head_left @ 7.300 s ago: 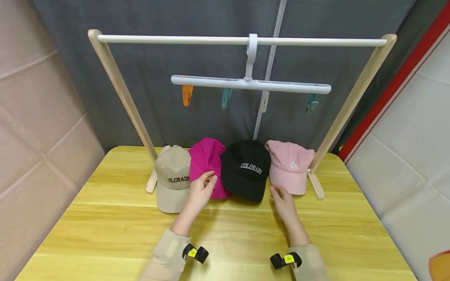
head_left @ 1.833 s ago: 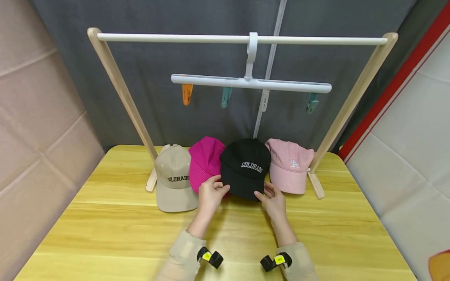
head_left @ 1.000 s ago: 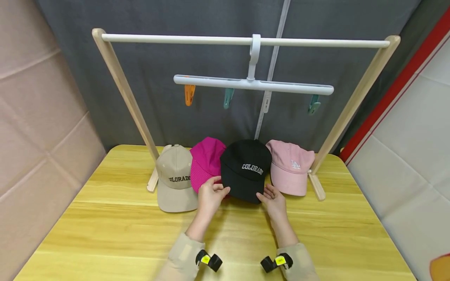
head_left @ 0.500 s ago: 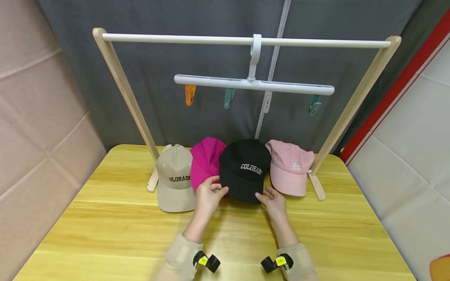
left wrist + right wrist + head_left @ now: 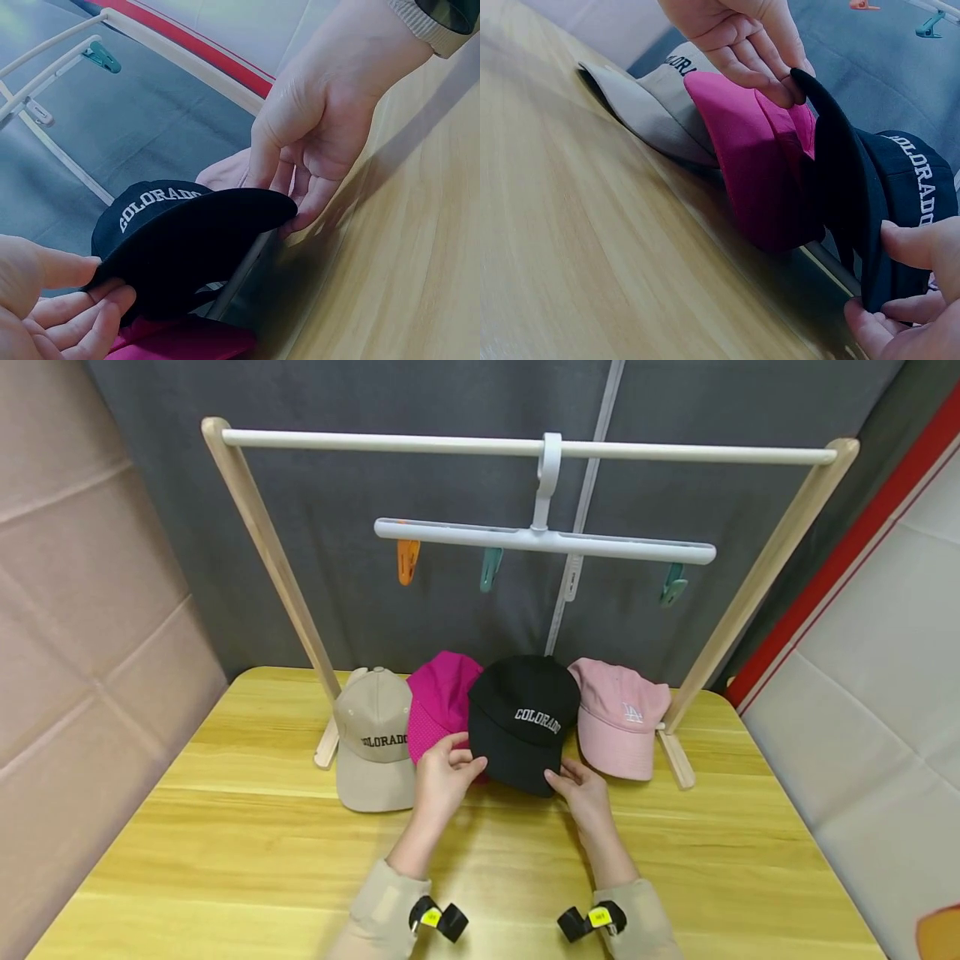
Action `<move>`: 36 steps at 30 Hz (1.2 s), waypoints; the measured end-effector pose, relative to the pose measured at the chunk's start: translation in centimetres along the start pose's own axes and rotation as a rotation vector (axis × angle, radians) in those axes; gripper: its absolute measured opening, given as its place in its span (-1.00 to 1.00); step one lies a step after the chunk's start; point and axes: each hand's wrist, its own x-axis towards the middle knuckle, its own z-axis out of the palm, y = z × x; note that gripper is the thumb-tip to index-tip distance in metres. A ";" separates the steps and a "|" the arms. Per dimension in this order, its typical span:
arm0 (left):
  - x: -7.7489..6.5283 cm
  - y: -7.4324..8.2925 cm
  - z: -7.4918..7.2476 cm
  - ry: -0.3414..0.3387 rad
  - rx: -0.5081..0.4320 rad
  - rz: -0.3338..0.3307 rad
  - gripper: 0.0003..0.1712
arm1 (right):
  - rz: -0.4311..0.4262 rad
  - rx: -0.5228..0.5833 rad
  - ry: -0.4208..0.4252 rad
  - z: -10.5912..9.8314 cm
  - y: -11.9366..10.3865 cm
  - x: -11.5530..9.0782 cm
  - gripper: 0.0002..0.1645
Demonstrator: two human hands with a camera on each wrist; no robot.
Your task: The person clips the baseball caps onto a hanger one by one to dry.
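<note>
A black cap [image 5: 525, 702] with white COLORADO lettering is between my hands, its brim raised off the table in both wrist views. My left hand [image 5: 441, 781] pinches the brim's left edge, thumb on top and fingers beneath. At the right edge my right hand [image 5: 587, 793] pinches the brim the same way. A magenta cap [image 5: 438, 702] lies just left of the black one and is partly behind it and my left hand. Farther left sits a beige cap [image 5: 373, 727], also lettered COLORADO. To the right rests a pink cap [image 5: 618, 714] with a white LA emblem.
Over the caps stands a wooden rack [image 5: 273, 560] with a white rail [image 5: 390, 442]. A white hanger [image 5: 465, 533] hangs from it, carrying an orange clip [image 5: 407, 562], a teal clip [image 5: 491, 568], a white clip [image 5: 573, 578] and another teal clip [image 5: 672, 585]. Below is the wooden table [image 5: 262, 843].
Since the earliest frame, my left hand has moved right from the magenta cap and my right hand left, both onto the black cap's brim. Over the last second they stay nearly still.
</note>
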 end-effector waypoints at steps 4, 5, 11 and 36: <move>0.0 0.1 -0.1 0.000 -0.002 0.009 -0.49 | -0.001 -0.001 -0.016 0.0 -0.1 -0.1 -0.31; 0.0 0.1 -0.1 0.001 -0.001 0.013 -0.49 | -0.003 0.001 -0.017 0.0 -0.2 -0.1 -0.31; -0.1 0.2 -0.3 -0.002 0.003 0.004 -0.50 | 0.000 0.012 -0.014 0.1 -0.3 -0.2 -0.32; 0.1 0.1 -1.3 -0.068 -0.024 0.016 -0.48 | -0.063 0.054 0.033 0.0 -1.6 -0.6 -0.22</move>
